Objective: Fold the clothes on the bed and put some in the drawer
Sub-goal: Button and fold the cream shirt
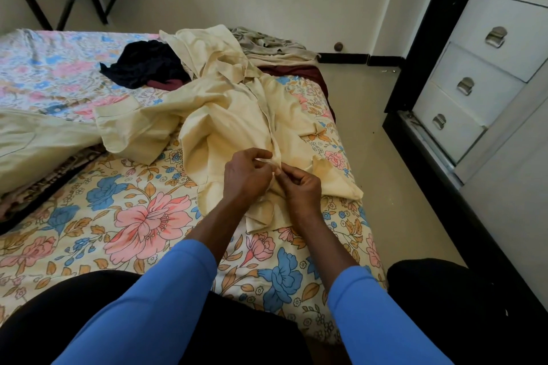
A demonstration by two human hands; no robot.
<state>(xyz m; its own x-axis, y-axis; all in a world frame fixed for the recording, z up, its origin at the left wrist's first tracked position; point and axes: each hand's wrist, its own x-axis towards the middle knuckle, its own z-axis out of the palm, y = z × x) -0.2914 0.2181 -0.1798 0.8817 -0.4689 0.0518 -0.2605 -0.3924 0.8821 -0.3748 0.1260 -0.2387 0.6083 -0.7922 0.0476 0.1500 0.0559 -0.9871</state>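
A rumpled cream cotton shirt [237, 115] is seen spread lengthwise along the right edge of the bed [142, 225], its collar turned toward the far end and one cuffed sleeve thrown out toward the middle of the mattress. The shirt's narrow front placket is pinched between the curled fingertips of the left hand [246, 176] and the right hand [301, 187], which are brought close together over the lower hem, near the bed's front right corner. Smooth blue sleeves [166, 290] are worn down to the forearms. The mattress is covered by a cream sheet printed with large pink and blue flowers. Toward the far right corner, a crumpled dark navy garment [145, 65], a maroon cloth [299, 71] and a creased grey-beige piece [267, 41] are heaped around the shirt's collar. A second cream garment [35, 142] is laid flat at the left edge. White drawers [474, 89] with curved metal handles [465, 86] are shown closed, across the floor from the right edge.
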